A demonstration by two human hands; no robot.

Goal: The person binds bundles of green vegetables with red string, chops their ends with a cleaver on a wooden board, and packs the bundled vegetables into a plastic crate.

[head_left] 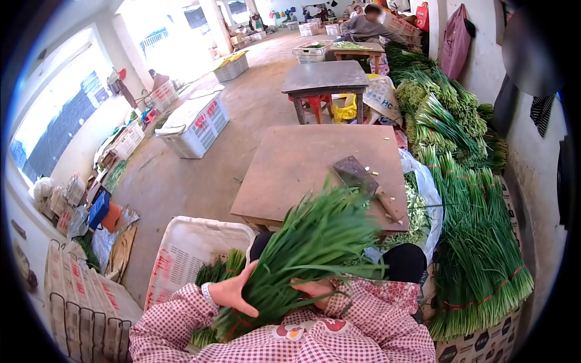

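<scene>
A large loose bunch of long green leafy stalks (302, 242) lies across my lap, its tips pointing up and right toward the table. My left hand (236, 290) is against the bunch's lower left side, thumb and fingers spread around it. On the other side, my right hand (316, 290) has its fingers wrapped into the leaves, partly covered by them. A cleaver (357, 175) with a wooden handle rests on the brown table (278, 163) in front of me, with small pale cut pieces near it.
A white plastic crate (175, 254) holding green bundles stands at my left. Tied green bundles (478, 260) lie at the right, beside a plastic bag (431, 187) of trimmings. Another table (327, 75) stands farther ahead. A person (366, 27) sits in the back.
</scene>
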